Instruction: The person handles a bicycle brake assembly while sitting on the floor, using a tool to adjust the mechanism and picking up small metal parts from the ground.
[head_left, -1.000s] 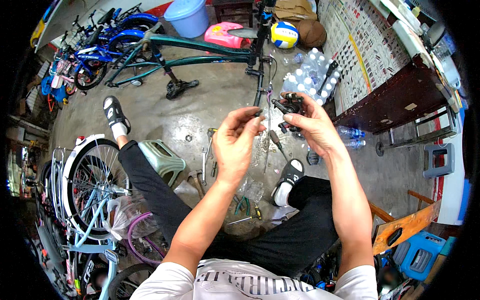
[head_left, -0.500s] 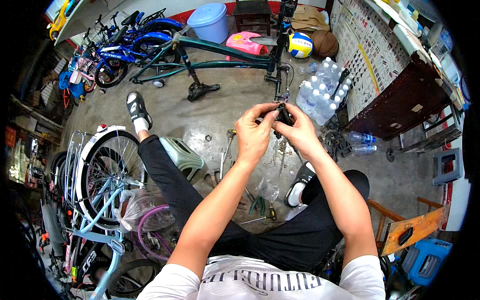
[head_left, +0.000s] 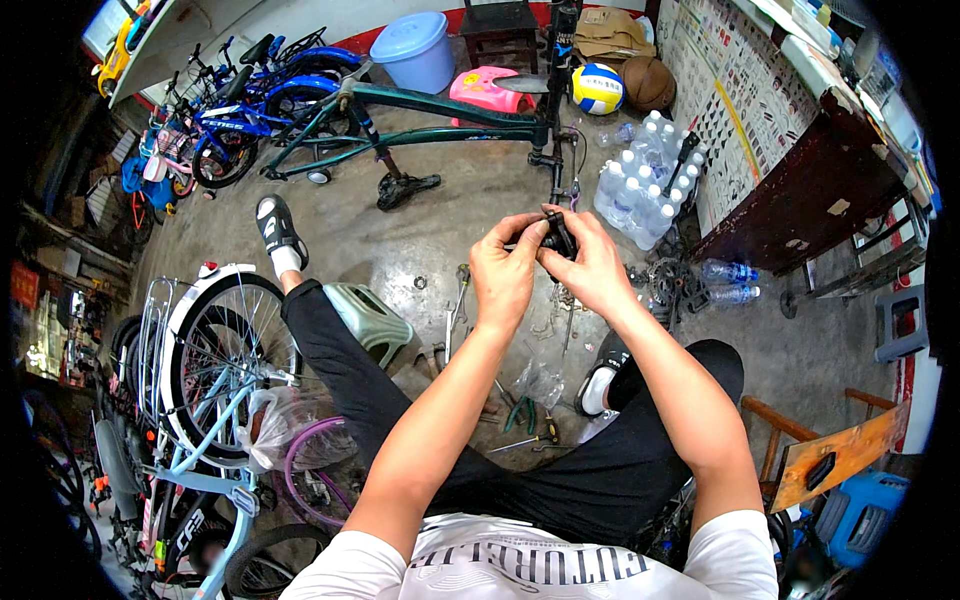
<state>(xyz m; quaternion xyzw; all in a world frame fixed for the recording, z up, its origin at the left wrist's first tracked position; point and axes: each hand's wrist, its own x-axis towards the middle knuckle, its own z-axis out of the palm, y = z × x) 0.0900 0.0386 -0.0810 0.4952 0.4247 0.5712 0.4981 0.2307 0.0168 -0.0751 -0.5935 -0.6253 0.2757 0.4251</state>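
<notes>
A small black part (head_left: 561, 236) is held in front of the body, above the floor (head_left: 350, 225), between the left hand (head_left: 503, 275) and the right hand (head_left: 592, 268). Both hands are closed narrowly on it, with the thumbs brought close together; the part's finer detail is hidden by the fingers.

Below the hands, small loose pieces are scattered on the floor. To their left, a wrench (head_left: 459, 300) is laid out, and nearer the body a clear plastic bag (head_left: 541, 383), green-handled pliers (head_left: 519, 413) and a screwdriver (head_left: 550, 431) with a yellow-and-black handle are seen. A pale green stool (head_left: 372, 318) is placed beside the person's left leg. To the right of the hands, dark bicycle parts (head_left: 680, 288) are gathered on the floor, with two clear bottles (head_left: 730, 272) lying just beside them.

Beyond the hands, a dark green bicycle frame (head_left: 450, 127) is seen, with a black saddle (head_left: 405, 190) below it. A pack of white-capped bottles (head_left: 641, 195) is set to its right. Farther back, a blue bucket (head_left: 412, 55), a volleyball (head_left: 597, 90) and a brown ball (head_left: 648, 83) are placed. At far left, a light blue bicycle (head_left: 205, 432) is seen.
</notes>
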